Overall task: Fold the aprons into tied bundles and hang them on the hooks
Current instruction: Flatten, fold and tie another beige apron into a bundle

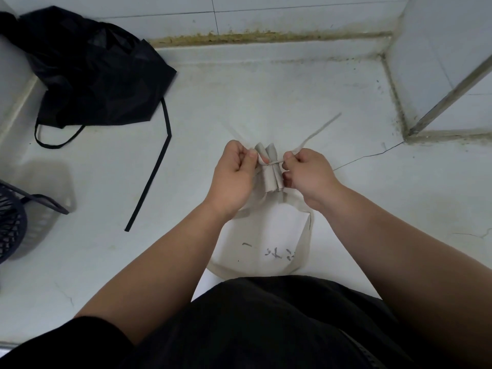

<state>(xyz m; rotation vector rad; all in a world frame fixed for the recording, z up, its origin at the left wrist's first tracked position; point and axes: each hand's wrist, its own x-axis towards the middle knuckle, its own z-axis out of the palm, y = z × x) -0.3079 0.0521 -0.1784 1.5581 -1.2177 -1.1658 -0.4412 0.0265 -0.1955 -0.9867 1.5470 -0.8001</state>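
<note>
Aprons share the white surface [266, 89]. At the left edge of the frame sits part of a dark basket [10, 227]. In the upper left lies the crumpled black apron [98, 75], its black strap [151, 171] trailing down toward the lower left. At the centre, the left hand [234, 177] has its fingers clenched on one end of a grey strap [308, 139] wound round the rolled grey apron [270, 169]. The right hand [308, 174] pinches the other end, which trails toward the upper right. A metal bar [452, 94] slants across the upper right.
</note>
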